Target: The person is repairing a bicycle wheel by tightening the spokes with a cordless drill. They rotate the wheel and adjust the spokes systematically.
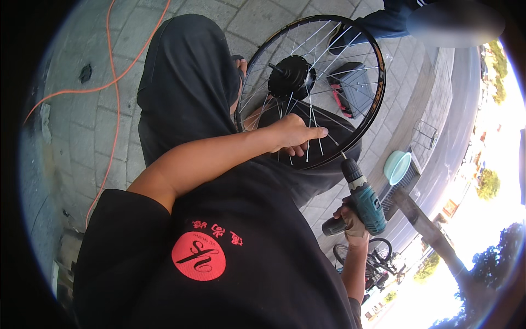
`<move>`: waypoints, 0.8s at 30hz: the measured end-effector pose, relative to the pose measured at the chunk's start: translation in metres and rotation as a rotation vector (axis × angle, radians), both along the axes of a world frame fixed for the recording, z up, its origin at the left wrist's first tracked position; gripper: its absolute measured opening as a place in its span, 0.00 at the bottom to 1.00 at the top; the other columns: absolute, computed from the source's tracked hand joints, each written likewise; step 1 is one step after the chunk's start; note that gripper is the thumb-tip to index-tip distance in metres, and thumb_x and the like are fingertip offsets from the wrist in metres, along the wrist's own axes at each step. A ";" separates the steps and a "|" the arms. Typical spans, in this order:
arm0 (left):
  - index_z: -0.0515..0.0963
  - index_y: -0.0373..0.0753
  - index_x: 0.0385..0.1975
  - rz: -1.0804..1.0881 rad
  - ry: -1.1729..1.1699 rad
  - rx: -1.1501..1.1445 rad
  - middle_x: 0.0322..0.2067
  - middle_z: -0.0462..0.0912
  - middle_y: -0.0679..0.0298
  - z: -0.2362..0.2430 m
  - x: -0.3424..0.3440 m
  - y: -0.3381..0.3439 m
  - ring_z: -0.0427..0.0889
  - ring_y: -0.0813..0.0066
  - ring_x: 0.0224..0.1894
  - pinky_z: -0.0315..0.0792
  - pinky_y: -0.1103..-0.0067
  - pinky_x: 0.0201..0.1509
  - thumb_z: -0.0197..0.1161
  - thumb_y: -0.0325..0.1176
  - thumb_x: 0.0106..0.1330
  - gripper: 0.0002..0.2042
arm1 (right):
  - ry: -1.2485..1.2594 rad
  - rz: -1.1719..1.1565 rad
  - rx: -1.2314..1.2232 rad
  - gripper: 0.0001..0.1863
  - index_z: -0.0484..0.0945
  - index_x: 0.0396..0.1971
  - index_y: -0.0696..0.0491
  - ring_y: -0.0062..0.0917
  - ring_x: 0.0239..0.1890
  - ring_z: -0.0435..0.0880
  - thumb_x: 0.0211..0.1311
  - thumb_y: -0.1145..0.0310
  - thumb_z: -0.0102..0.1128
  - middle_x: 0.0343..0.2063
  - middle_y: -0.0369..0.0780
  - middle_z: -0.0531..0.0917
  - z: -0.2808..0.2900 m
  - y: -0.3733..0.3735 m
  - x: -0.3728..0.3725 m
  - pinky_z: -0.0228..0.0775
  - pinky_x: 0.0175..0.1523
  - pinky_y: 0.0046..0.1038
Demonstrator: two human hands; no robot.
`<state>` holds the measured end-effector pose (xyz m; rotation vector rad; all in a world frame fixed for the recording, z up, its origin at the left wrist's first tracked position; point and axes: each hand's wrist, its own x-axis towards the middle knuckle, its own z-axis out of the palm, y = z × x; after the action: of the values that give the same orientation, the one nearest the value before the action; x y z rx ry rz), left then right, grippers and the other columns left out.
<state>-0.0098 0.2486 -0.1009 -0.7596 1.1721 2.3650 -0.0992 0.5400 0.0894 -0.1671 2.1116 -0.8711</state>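
Note:
A black bicycle wheel rim rests over my lap, tilted, with silver spokes running to a thick black hub. Several spokes hang with their lower ends loose inside the rim. My left hand reaches through the wheel, its fingers curled on the spokes, the thumb pressed along one close to the rim. In my right hand is a teal and black cordless drill, gripped by its handle. Its thin bit points at the rim's outer edge; whether it touches cannot be told.
A dark toolbox with red parts lies on the paving beyond the wheel. An orange cable loops across the ground at left. To the right are a pale green basin, a tree trunk and parked bicycles. Another person's leg is at the top.

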 end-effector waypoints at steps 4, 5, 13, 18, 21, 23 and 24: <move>0.82 0.31 0.32 0.073 -0.019 0.102 0.30 0.86 0.56 -0.002 -0.004 0.006 0.91 0.69 0.31 0.86 0.76 0.34 0.72 0.60 0.70 0.30 | 0.035 0.012 0.010 0.11 0.82 0.46 0.60 0.23 0.34 0.85 0.68 0.74 0.59 0.31 0.38 0.85 -0.004 0.002 0.002 0.77 0.44 0.29; 0.82 0.31 0.32 0.098 -0.026 0.124 0.30 0.86 0.57 -0.004 -0.005 0.008 0.91 0.69 0.31 0.86 0.75 0.34 0.73 0.58 0.71 0.29 | 0.032 -0.001 -0.002 0.11 0.81 0.47 0.60 0.23 0.34 0.85 0.68 0.74 0.59 0.30 0.38 0.85 -0.006 0.003 0.002 0.77 0.44 0.29; 0.81 0.31 0.43 0.041 -0.069 0.291 0.37 0.87 0.53 -0.002 -0.011 0.000 0.92 0.60 0.38 0.88 0.64 0.45 0.68 0.55 0.73 0.26 | 0.022 -0.047 -0.044 0.12 0.81 0.47 0.60 0.25 0.32 0.85 0.67 0.74 0.60 0.29 0.38 0.85 -0.008 0.001 0.006 0.77 0.43 0.30; 0.81 0.33 0.40 0.084 -0.112 0.354 0.36 0.87 0.54 -0.003 -0.021 0.004 0.92 0.55 0.37 0.87 0.60 0.43 0.67 0.54 0.72 0.24 | -0.006 -0.063 -0.046 0.12 0.81 0.49 0.60 0.26 0.33 0.85 0.67 0.74 0.62 0.29 0.38 0.85 -0.006 -0.001 0.004 0.77 0.43 0.30; 0.78 0.31 0.45 0.084 -0.150 0.419 0.34 0.84 0.56 -0.011 -0.032 0.004 0.93 0.51 0.37 0.88 0.56 0.41 0.66 0.47 0.73 0.21 | -0.064 -0.135 -0.090 0.14 0.80 0.50 0.60 0.28 0.34 0.86 0.69 0.72 0.66 0.29 0.39 0.85 -0.010 0.007 -0.002 0.77 0.44 0.31; 0.78 0.29 0.47 0.087 -0.165 0.423 0.35 0.84 0.55 -0.012 -0.035 0.005 0.93 0.49 0.38 0.89 0.54 0.42 0.66 0.45 0.74 0.20 | -0.126 -0.209 -0.133 0.16 0.78 0.51 0.60 0.30 0.33 0.86 0.69 0.70 0.68 0.28 0.41 0.84 -0.016 0.012 -0.001 0.78 0.45 0.33; 0.78 0.29 0.48 0.068 -0.163 0.423 0.35 0.84 0.55 -0.014 -0.036 0.005 0.93 0.49 0.38 0.89 0.53 0.42 0.66 0.44 0.74 0.20 | -0.162 -0.247 -0.150 0.17 0.77 0.52 0.60 0.32 0.32 0.86 0.68 0.70 0.69 0.28 0.42 0.84 -0.017 0.012 -0.001 0.79 0.45 0.35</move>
<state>-0.0458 0.2537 -0.1147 -0.8306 0.5587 2.4317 -0.1001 0.5525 0.0726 0.0868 1.9411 -1.1501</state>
